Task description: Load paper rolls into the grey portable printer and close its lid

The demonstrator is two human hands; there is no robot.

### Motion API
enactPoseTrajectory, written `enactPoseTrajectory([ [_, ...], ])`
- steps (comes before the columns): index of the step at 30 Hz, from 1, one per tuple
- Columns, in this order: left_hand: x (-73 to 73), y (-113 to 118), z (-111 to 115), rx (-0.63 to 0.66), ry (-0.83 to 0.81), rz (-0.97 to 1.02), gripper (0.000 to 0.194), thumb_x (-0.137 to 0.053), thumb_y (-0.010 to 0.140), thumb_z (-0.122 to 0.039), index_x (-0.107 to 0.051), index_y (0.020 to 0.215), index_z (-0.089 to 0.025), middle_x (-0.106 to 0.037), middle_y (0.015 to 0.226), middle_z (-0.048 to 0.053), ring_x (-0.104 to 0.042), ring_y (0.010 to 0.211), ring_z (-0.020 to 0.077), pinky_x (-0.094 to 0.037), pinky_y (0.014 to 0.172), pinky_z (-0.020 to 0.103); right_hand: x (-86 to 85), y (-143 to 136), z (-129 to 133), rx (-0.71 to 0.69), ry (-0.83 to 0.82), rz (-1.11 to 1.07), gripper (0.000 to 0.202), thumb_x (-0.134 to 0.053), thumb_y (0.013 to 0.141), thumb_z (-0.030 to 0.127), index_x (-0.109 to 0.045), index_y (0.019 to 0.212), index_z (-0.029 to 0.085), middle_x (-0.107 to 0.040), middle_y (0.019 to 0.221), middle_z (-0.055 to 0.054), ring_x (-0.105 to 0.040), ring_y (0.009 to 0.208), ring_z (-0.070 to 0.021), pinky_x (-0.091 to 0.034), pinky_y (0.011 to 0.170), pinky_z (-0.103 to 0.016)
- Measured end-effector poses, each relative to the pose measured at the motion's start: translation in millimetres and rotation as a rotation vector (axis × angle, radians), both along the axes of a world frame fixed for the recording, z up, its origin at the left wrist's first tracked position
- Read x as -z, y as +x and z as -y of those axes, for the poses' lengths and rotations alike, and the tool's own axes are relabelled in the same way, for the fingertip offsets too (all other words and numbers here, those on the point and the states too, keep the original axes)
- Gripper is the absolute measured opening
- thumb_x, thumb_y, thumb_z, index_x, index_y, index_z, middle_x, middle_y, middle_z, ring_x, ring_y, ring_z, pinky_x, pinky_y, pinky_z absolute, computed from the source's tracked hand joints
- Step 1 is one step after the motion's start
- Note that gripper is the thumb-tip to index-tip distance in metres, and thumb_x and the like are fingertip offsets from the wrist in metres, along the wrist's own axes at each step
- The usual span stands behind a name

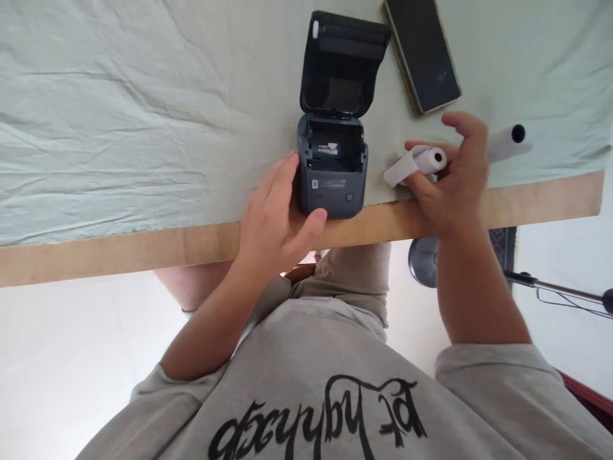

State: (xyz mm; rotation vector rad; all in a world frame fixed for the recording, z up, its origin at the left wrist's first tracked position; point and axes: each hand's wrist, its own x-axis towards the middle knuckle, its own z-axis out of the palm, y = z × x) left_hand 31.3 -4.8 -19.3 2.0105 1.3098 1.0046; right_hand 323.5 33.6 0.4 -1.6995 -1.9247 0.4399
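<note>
A small dark portable printer (pixel 335 185) stands near the table's front edge with its black lid (pixel 340 67) tipped back, its paper bay exposed. My left hand (pixel 278 217) rests against the printer's left side and lower corner, fingers stretched and thumb apart. To the right of the printer, my right hand (pixel 453 169) has hold of a white paper roll (pixel 414 165) between thumb and fingers, its loose end partly unwound. The index finger is raised off the roll. Just beyond that hand lies a second white paper roll (pixel 502 142), partly hidden behind the fingers.
A dark smartphone (pixel 424 54) lies behind the right hand, close to the lid. Pale green cloth (pixel 143 128) covers the table up to its bare wooden edge (pixel 119 249). Below on the floor are a round black base (pixel 424 262) and a metal pole (pixel 565 289) with a cable.
</note>
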Motion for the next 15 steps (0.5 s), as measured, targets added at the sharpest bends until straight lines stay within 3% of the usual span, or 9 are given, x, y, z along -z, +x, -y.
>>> enactPoseTrajectory([
  [2,-0.1,0,0,0.004,-0.001,0.002,0.061,-0.049,0.098,-0.055,-0.039,0.148,-0.022,-0.053,0.148,0.016,-0.051,0.139,0.0322,-0.047,0.112,0.050,3.2,-9,-2,0.070,0.105,0.016,0.063,-0.075,0.076,0.027,-0.041,0.129,0.033,-0.074,0.097,-0.001,-0.072,0.090,-0.0253,-0.056,0.087,-0.046],
  [4,-0.2,1,0,0.008,-0.001,0.010,0.061,-0.048,0.098,-0.055,-0.039,0.148,-0.021,-0.053,0.148,0.017,-0.051,0.138,0.0323,-0.047,0.113,0.050,6.8,-17,-4,0.063,0.155,0.033,0.051,-0.073,0.078,0.032,-0.046,0.121,0.033,-0.072,0.091,0.001,-0.071,0.086,-0.0245,-0.056,0.086,-0.046],
  [7,-0.5,2,0,0.004,-0.014,0.021,0.061,-0.047,0.098,-0.056,-0.039,0.148,-0.022,-0.052,0.149,0.017,-0.051,0.138,0.0321,-0.046,0.114,0.050,10.0,-21,-3,-0.033,0.145,0.023,0.040,-0.065,0.083,0.033,-0.047,0.118,0.032,-0.070,0.105,-0.001,-0.070,0.098,-0.0242,-0.056,0.090,-0.047],
  [12,-0.6,2,0,0.006,-0.016,0.011,0.061,-0.046,0.099,-0.057,-0.038,0.147,-0.020,-0.052,0.148,0.019,-0.051,0.138,0.0327,-0.046,0.113,0.050,5.7,-16,4,-0.158,0.021,0.049,0.056,-0.054,0.077,0.018,-0.041,0.129,0.032,-0.068,0.118,-0.003,-0.069,0.099,-0.0229,-0.057,0.088,-0.045],
  [15,0.3,1,0,0.013,-0.021,0.019,0.061,-0.046,0.099,-0.057,-0.037,0.148,-0.023,-0.051,0.149,0.017,-0.050,0.140,0.0324,-0.046,0.113,0.050,3.4,-12,5,-0.167,-0.014,0.030,0.060,-0.060,0.078,0.022,-0.040,0.134,0.032,-0.069,0.122,-0.004,-0.071,0.105,-0.0246,-0.058,0.090,-0.047],
])
